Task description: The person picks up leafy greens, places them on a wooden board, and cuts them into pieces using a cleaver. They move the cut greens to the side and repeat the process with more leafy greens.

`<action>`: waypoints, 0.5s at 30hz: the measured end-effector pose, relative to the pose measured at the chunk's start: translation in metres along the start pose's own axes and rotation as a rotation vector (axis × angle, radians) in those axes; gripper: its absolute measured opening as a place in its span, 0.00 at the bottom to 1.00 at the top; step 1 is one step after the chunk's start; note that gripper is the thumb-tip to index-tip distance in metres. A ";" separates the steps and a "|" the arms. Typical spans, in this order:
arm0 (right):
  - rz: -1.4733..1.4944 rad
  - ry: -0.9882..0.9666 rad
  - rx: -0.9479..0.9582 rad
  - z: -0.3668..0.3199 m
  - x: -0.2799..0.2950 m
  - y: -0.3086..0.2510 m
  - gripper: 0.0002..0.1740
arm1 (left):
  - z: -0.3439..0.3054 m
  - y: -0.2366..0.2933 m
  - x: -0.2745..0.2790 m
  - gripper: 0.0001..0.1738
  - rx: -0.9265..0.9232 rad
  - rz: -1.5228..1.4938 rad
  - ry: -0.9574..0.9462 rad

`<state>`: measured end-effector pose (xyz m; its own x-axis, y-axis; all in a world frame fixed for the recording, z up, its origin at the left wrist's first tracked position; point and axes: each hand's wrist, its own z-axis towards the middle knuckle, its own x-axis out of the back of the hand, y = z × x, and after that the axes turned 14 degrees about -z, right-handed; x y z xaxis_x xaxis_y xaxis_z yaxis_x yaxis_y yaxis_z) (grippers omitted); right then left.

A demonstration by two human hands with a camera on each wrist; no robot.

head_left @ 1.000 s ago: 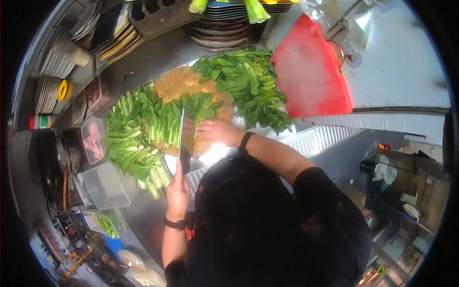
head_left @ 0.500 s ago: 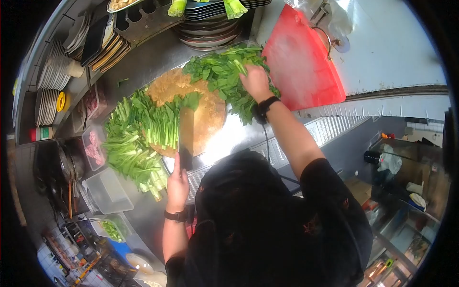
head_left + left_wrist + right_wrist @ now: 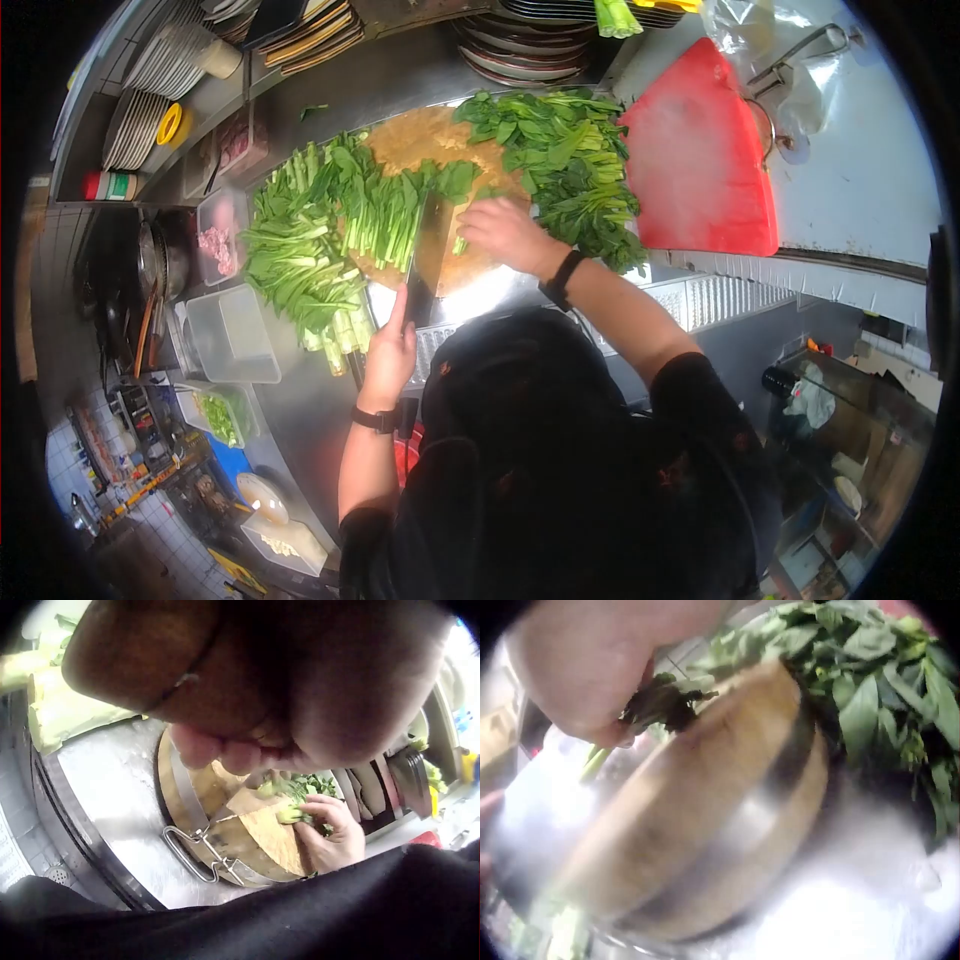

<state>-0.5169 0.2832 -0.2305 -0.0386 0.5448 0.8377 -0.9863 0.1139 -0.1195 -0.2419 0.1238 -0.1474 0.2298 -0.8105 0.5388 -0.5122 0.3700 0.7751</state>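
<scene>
My left hand (image 3: pixel 393 350) grips a cleaver (image 3: pixel 428 250) by its handle, the index finger stretched along it. The blade stands over the round wooden chopping board (image 3: pixel 415 135), beside a row of leafy green stalks (image 3: pixel 390 215) on its left. My right hand (image 3: pixel 505 235) is over the board's right side and pinches a green stalk (image 3: pixel 289 813) between thumb and fingers, its pale cut end toward the blade. In the right wrist view, dark leaves (image 3: pixel 664 705) hang from under the right hand. A heap of leafy greens (image 3: pixel 570 150) lies right of the board.
More greens (image 3: pixel 295 250) are heaped left of the board, near a clear plastic container (image 3: pixel 232 335) and a tub of meat (image 3: pixel 217 240). A red cutting board (image 3: pixel 690 160) leans at the right. Stacked plates (image 3: pixel 525 50) stand behind.
My right hand reached out to the right-hand heap of greens, then came back over the board with a stalk. My left hand keeps the cleaver by the row of stalks. The head view has shifted.
</scene>
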 end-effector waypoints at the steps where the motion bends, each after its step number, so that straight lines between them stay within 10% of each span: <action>1: 0.033 -0.023 -0.033 -0.003 -0.014 -0.008 0.16 | 0.000 -0.003 -0.001 0.40 0.007 0.001 0.008; 15: 0.137 -0.079 -0.047 -0.026 -0.043 -0.017 0.18 | -0.014 -0.001 0.008 0.42 -0.302 0.298 0.021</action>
<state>-0.4943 0.2797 -0.2784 -0.1867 0.4914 0.8507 -0.9624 0.0825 -0.2589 -0.2276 0.1231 -0.1391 0.1263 -0.6396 0.7582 -0.2939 0.7059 0.6444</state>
